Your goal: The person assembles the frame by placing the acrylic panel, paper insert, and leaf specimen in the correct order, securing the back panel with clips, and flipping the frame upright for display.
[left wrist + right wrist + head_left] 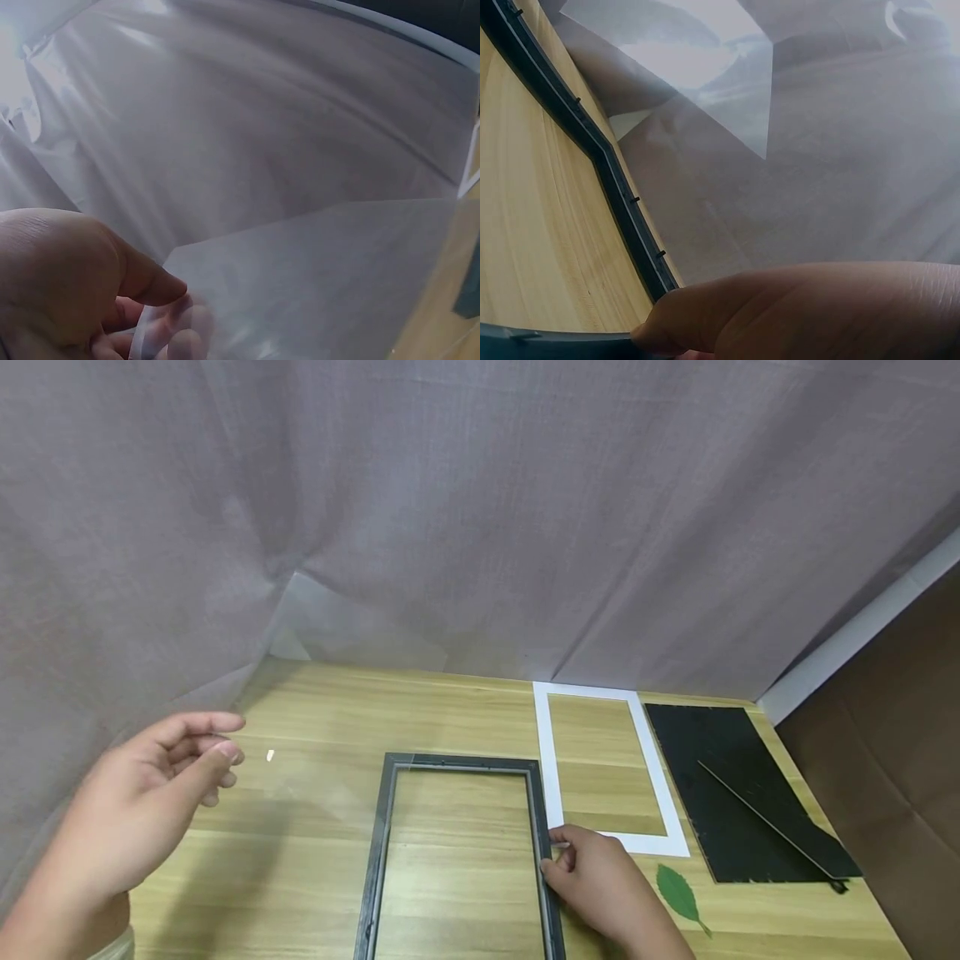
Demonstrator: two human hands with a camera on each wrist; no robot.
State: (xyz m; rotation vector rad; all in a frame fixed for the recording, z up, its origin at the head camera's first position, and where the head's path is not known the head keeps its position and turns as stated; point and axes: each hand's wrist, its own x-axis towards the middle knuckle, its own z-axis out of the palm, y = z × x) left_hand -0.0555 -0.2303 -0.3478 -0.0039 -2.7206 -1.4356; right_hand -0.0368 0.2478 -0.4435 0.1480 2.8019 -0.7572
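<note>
We are seeing the left grip (157,789), at lower left of the head view, pinching a clear sheet (315,270) by its edge, while the right grip (603,881), lower right of centre, is pinching the right side of a black frame (461,762). The sheet is spanning the centre-left; we are judging it light, slippery, fairly stiff, perhaps brittle — best taken by its edges. Its near outline is fading into the counter (750,927), and the bottom border is cutting off the frame's near end.
</note>
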